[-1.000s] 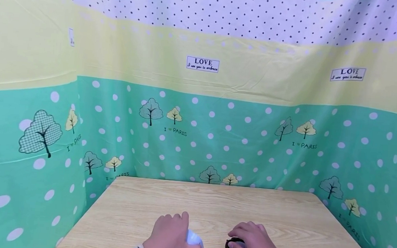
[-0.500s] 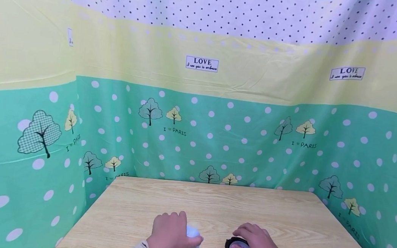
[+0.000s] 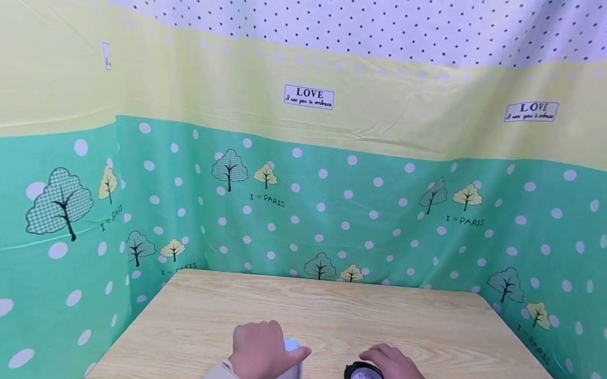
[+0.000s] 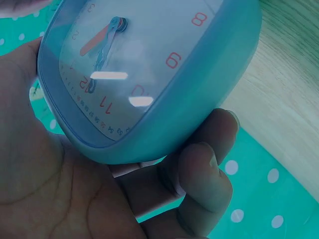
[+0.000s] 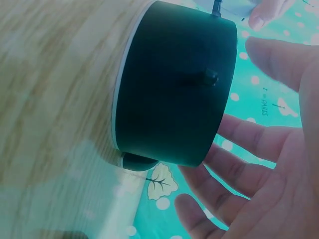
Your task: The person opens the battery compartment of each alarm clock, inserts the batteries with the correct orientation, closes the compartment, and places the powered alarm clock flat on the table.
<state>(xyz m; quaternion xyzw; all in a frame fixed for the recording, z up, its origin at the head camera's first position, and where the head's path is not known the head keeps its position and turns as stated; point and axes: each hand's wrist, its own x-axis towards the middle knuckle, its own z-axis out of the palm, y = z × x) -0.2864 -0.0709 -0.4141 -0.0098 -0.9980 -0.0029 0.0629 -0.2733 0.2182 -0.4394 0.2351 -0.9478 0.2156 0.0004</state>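
My left hand [image 3: 262, 354] grips a light blue alarm clock [image 3: 288, 378] with rounded corners, near the table's front. In the left wrist view, its clear front with red numerals faces the camera, and curled fingers [image 4: 204, 164] support its side. To the right, a round black clock [image 3: 359, 371] stands on the table with its pale dial facing up toward the head camera. My right hand [image 3: 396, 376] lies loosely around it. In the right wrist view, the black casing [image 5: 174, 84] has small knobs; the fingertips overlap its edge and the thumb [image 5: 274, 57] stands apart from it.
The light wooden table [image 3: 322, 306] runs back to a patterned curtain [image 3: 312, 213], which also encloses the left and right sides. A gap of table surface lies between the two clocks.
The left hand has turned the light blue clock and moved it slightly left, exposing more of its lower edge. The right fingers have shifted slightly right, and more of the black clock's dial shows.
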